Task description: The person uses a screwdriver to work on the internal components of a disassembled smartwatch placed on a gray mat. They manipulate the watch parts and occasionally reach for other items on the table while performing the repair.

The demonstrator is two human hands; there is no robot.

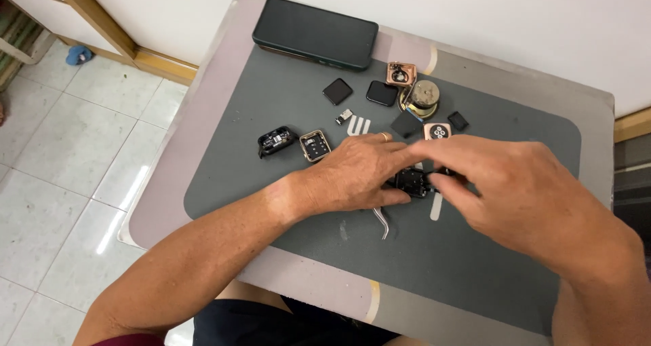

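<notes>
My left hand (356, 173) and my right hand (512, 186) meet over a small black watch case (411, 181) on the dark grey mat (271, 102). Fingers of both hands close on the case; a ring sits on a left finger. Metal tweezers (382, 221) lie just below my left hand. Around them lie opened watch bodies: a black one (276, 141), a gold-rimmed one (314, 144), a rose-coloured one (437, 130) partly behind my right fingers.
A dark phone (315, 32) lies face down at the mat's far edge. Two small black screens (337, 91) (382, 93), a copper-coloured case (401, 73), a round metal part (424, 96) and small black pieces lie behind my hands. Tiled floor (68, 149) is to the left.
</notes>
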